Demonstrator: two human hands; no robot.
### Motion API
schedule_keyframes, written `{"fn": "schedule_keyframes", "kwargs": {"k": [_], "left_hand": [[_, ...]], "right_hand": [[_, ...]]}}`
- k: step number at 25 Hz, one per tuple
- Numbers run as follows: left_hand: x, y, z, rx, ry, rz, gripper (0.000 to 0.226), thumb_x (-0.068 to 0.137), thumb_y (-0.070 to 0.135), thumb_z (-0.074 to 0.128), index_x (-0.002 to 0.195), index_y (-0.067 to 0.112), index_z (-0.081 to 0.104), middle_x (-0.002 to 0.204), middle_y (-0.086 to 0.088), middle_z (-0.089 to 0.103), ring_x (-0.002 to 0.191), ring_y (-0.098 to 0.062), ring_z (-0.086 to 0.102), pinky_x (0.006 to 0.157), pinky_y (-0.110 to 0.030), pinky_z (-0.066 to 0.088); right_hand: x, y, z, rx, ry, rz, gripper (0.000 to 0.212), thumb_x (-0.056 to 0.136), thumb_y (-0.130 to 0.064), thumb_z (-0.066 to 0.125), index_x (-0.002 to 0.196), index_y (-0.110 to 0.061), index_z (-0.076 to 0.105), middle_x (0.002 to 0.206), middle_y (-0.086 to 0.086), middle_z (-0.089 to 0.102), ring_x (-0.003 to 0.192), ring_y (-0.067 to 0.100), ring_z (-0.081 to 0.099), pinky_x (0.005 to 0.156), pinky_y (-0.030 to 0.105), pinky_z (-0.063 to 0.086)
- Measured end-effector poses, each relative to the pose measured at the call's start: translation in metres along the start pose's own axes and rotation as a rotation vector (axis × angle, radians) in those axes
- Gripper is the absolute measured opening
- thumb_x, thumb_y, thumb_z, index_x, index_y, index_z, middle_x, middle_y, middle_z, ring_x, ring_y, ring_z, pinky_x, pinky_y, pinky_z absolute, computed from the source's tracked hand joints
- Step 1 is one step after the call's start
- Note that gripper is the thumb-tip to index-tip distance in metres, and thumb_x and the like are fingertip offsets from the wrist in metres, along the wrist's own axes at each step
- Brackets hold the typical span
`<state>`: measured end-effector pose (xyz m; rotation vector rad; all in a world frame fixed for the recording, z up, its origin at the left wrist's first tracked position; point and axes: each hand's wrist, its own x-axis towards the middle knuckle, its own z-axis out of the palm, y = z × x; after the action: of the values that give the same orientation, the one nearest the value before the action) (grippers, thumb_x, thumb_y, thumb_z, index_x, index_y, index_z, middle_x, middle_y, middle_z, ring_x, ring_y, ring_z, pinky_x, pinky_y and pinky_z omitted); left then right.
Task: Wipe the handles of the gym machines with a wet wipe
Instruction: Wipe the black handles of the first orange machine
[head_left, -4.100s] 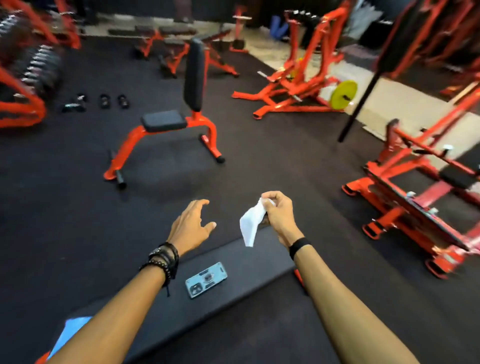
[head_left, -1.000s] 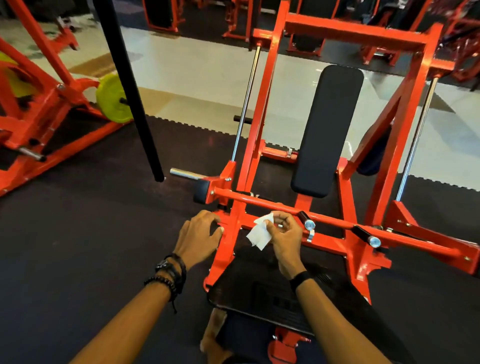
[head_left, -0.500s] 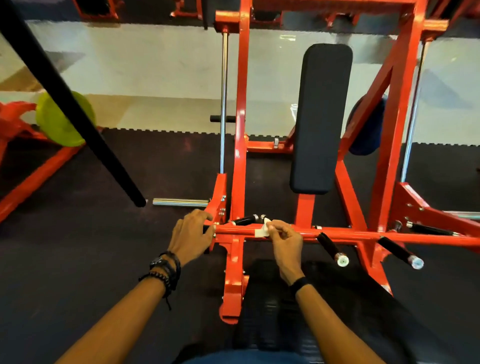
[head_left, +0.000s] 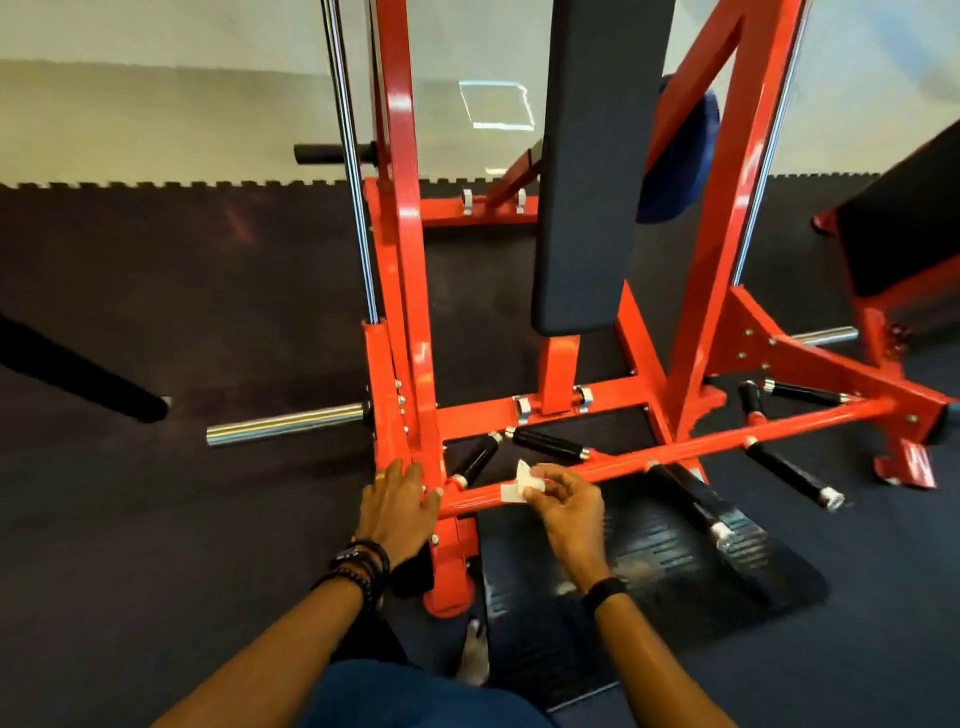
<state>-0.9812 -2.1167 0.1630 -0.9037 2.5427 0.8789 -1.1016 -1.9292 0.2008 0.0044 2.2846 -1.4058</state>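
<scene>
wipe (head_left: 521, 480): thin, limp, damp; pinched by right hand (head_left: 566, 501) fingertips against the red bar (head_left: 727, 441)
left hand (head_left: 397, 506): fingers flat, bracing the frame's left end
handles (head_left: 548, 444): black, stiff, grippy; judged best wrapped with the wipe

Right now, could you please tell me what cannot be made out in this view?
- Head view: the right hand covers part of the wet wipe on the red crossbar.
- The back pad top is cut off by the upper edge.
- The blue disc is mostly hidden behind the frame.
</scene>
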Motion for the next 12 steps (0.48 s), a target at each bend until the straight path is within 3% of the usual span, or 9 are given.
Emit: {"fn": "schedule_keyframes", "kwargs": {"k": [3, 8, 10, 12], "left_hand": [[0.025, -0.021, 0.023, 0.051, -0.139, -0.04, 0.059, 0.085, 0.059, 0.035, 0.126, 0.019, 0.048, 0.132, -0.014, 0.048, 0.122, -0.038, 0.048, 0.098, -0.052, 0.044], [0.052, -0.025, 0.049, 0.059, -0.237, -0.16, 0.09, 0.082, 0.082, 0.01, 0.147, 0.023, 0.028, 0.158, -0.016, 0.023, 0.141, -0.041, 0.03, 0.11, -0.061, 0.028], [0.061, -0.022, 0.046, 0.054, -0.256, -0.2, 0.087, 0.088, 0.073, 0.023, 0.153, 0.016, 0.018, 0.163, -0.02, 0.008, 0.148, -0.042, 0.012, 0.115, -0.061, 0.02], [0.076, -0.024, 0.044, 0.037, -0.243, -0.239, 0.089, 0.084, 0.065, 0.03, 0.154, 0.014, 0.013, 0.163, -0.02, 0.0, 0.148, -0.044, 0.01, 0.113, -0.063, 0.025]], "right_hand": [[0.01, -0.004, 0.019, -0.104, 0.001, 0.022, 0.039, 0.077, 0.013, 0.072, 0.084, -0.025, 0.068, 0.087, 0.004, 0.073, 0.082, 0.017, 0.069, 0.077, 0.03, 0.056], [0.031, 0.0, 0.041, -0.219, 0.01, 0.032, 0.041, 0.078, 0.007, 0.074, 0.085, -0.032, 0.064, 0.081, -0.001, 0.069, 0.076, 0.013, 0.065, 0.07, 0.016, 0.052], [0.04, 0.002, 0.048, -0.237, -0.002, 0.044, 0.04, 0.079, 0.005, 0.074, 0.084, -0.033, 0.062, 0.08, 0.0, 0.068, 0.075, 0.011, 0.064, 0.066, 0.011, 0.05], [0.053, 0.009, 0.054, -0.265, -0.043, 0.041, 0.037, 0.082, 0.002, 0.073, 0.083, -0.034, 0.063, 0.082, -0.004, 0.069, 0.077, 0.011, 0.066, 0.067, 0.012, 0.051]]}}
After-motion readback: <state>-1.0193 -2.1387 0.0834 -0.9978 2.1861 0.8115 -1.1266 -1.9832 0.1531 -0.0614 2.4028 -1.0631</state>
